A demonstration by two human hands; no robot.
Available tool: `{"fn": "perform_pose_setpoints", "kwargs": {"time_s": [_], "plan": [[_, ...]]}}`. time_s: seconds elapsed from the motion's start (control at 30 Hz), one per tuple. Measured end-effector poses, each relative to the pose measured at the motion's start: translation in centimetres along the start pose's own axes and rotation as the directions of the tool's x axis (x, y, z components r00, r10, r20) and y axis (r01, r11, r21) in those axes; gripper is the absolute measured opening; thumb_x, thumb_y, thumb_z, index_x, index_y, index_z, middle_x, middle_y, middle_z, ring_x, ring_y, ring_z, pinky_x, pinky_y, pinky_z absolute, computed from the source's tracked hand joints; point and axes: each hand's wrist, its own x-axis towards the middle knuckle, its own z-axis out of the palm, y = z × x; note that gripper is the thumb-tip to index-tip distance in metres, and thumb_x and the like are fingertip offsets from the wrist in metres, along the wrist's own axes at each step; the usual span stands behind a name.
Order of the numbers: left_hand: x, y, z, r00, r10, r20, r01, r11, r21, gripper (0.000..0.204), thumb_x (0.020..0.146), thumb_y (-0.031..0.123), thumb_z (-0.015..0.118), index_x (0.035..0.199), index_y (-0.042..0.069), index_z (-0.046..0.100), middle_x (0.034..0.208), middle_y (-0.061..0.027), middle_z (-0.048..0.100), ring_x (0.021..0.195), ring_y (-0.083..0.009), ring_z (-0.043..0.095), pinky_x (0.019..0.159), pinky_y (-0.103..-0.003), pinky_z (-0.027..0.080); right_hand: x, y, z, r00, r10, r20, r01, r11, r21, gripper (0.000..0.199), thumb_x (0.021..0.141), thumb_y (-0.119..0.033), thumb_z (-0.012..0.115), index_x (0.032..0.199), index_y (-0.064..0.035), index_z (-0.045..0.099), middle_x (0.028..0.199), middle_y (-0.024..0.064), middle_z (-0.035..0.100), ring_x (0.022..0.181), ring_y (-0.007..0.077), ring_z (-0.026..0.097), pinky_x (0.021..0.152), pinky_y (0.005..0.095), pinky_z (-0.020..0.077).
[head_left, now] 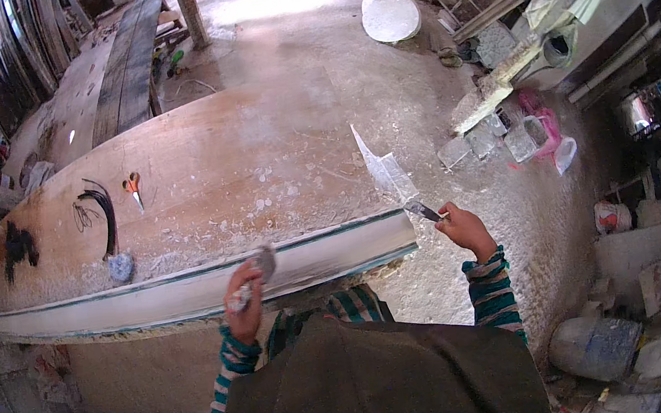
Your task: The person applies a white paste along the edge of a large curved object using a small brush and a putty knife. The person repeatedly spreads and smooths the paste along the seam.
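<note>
A long white plaster moulding (189, 285) with blue-green lines along its edges lies on the near edge of the wooden board (216, 172). My left hand (243, 296) is closed over the moulding around a greyish-white lump or tool (265, 261), too blurred to name. Off the moulding's right end, my right hand (466, 230) grips a putty knife (424, 211), dark and flat. Its far end meets a thin, pointed white piece (385, 172) at the board's right edge; whether they are joined I cannot tell.
Orange-handled scissors (134, 190), a bundle of black strips (105, 213) and a bluish-white wad (121, 267) lie on the board. Beyond it are a round white disc (391, 15) and a wooden post (188, 11). Clear containers (520, 139) stand right; a bluish-grey barrel (594, 347) lies lower right.
</note>
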Motion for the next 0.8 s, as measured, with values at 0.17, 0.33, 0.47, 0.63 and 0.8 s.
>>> {"fn": "perform_pose_setpoints", "kwargs": {"time_s": [0.17,0.33,0.47,0.63,0.8], "plan": [[1.1,1.6,9.1,0.994,-0.092,0.063,0.097,0.991,-0.095,0.012,0.086,0.001,0.053,0.097,0.002,0.059,0.118,-0.0175,0.053,0.112,-0.0255,0.049,0.096,-0.035,0.037,3.3,1.5,0.1,0.980,-0.097,0.176,0.095,0.995,0.023,0.030,0.081,-0.033,0.058,0.099,-0.0087,0.057,0.081,0.0178,0.064,0.079,0.0360,0.061,0.069,0.0439,0.0464],[0.3,1.0,16.1,0.975,-0.212,-0.059,0.200,0.966,-0.164,0.011,0.085,0.003,0.054,0.095,0.001,0.059,0.118,-0.0185,0.053,0.112,-0.0269,0.050,0.095,-0.035,0.037,6.8,4.0,-2.1,0.908,-0.247,0.339,0.133,0.936,0.325,0.028,0.080,-0.031,0.060,0.094,-0.0072,0.063,0.079,0.0153,0.064,0.073,0.0304,0.063,0.066,0.0372,0.0471],[-0.5,0.7,18.8,0.935,-0.271,-0.230,0.223,0.950,-0.217,0.011,0.088,0.006,0.053,0.098,0.001,0.056,0.119,-0.0168,0.052,0.110,-0.0241,0.049,0.095,-0.035,0.038,11.2,6.2,-2.0,0.812,-0.472,0.344,0.362,0.869,0.338,0.028,0.080,-0.030,0.061,0.095,-0.0055,0.064,0.078,0.0135,0.065,0.070,0.0268,0.062,0.066,0.0351,0.0473],[-1.3,1.5,20.8,0.828,-0.388,-0.404,0.284,0.912,-0.295,0.014,0.090,0.007,0.051,0.102,0.001,0.053,0.119,-0.0155,0.052,0.108,-0.0217,0.050,0.092,-0.033,0.042,15.9,6.9,-2.0,0.617,-0.618,0.488,0.452,0.785,0.423,0.027,0.081,-0.027,0.060,0.094,-0.0042,0.064,0.075,0.0099,0.065,0.063,0.0207,0.060,0.058,0.0319,0.0471],[-1.7,1.2,23.4,0.779,-0.354,-0.517,0.222,0.928,-0.299,0.018,0.091,0.007,0.049,0.107,0.000,0.049,0.122,-0.0166,0.048,0.108,-0.0232,0.050,0.092,-0.034,0.042,21.1,5.0,-1.1,0.349,-0.508,0.787,0.129,0.858,0.497,0.025,0.083,-0.027,0.059,0.094,-0.0050,0.064,0.071,0.0026,0.064,0.050,0.0084,0.051,0.044,0.0242,0.0411]]}}
